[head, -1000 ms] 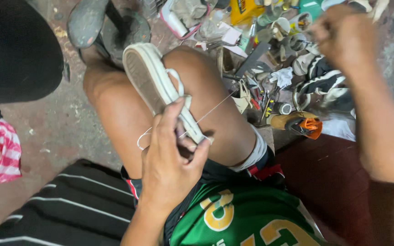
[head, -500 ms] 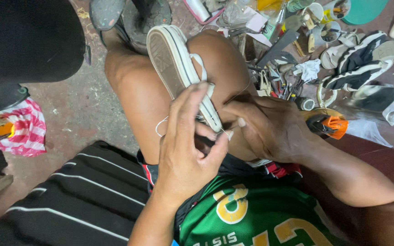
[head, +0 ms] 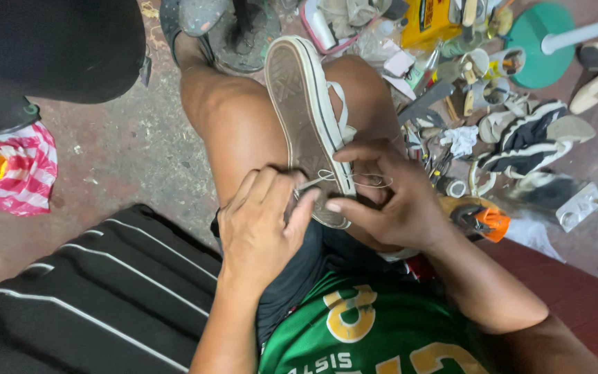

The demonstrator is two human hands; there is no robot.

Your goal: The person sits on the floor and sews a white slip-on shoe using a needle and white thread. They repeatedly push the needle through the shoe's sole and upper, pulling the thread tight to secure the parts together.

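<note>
Two hands meet at the heel end of a canvas sneaker [head: 306, 118] lying sole-up on the thigh, long axis running away from them: left hand [head: 261, 225] clamped beneath, right hand [head: 392, 201] pinching white thread [head: 354, 179] beside the sole edge.

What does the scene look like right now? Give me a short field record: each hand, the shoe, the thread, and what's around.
left hand: on the heel end of the shoe, thumb against the sole edge
right hand: at the shoe's side, fingers pinching the white thread
shoe: white sneaker, brown worn sole facing up, resting between the person's knees
thread: white, looped at the sole edge near the heel
surroundings: clutter of tools and shoe parts on the floor to the right; green round base with a white pole; red-and-white cloth on the left
</note>
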